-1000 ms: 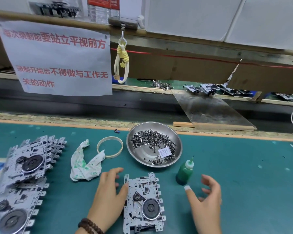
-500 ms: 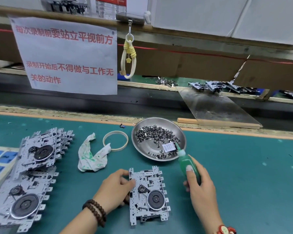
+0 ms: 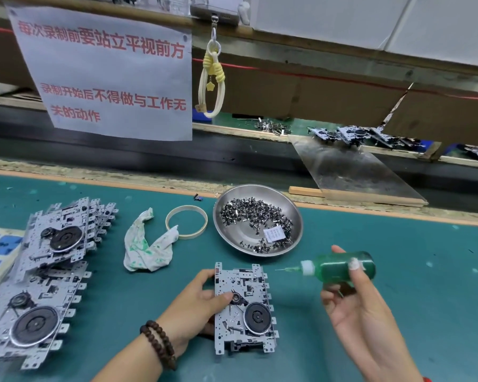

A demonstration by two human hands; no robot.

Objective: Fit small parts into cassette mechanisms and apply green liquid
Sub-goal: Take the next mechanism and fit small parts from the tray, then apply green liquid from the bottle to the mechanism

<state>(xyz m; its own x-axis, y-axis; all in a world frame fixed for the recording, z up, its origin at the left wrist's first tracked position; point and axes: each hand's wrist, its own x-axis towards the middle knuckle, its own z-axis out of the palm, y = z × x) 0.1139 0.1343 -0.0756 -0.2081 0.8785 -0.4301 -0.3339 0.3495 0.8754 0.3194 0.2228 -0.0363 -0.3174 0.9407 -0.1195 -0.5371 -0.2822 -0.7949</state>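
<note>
A silver cassette mechanism (image 3: 244,308) with a black round wheel lies flat on the green mat near the front. My left hand (image 3: 195,304) grips its left edge, thumb on top of the plate. My right hand (image 3: 355,304) holds a small green liquid bottle (image 3: 340,267) sideways above the mat, to the right of the mechanism. Its white cap and thin needle tip point left toward the mechanism, a little short of its upper right corner. A steel bowl (image 3: 226,224) behind holds several small dark metal parts.
Stacked cassette mechanisms (image 3: 43,274) lie at the left. A green-stained white rag (image 3: 145,249) and a cream ring (image 3: 186,221) lie between the stack and the bowl. A paper sign (image 3: 105,73) hangs at the back, and a clear sloped sheet (image 3: 353,172) sits at the right rear.
My right hand reached the green bottle, picked it up and turned it sideways, needle pointing left. My left hand stayed on the mechanism's left edge.
</note>
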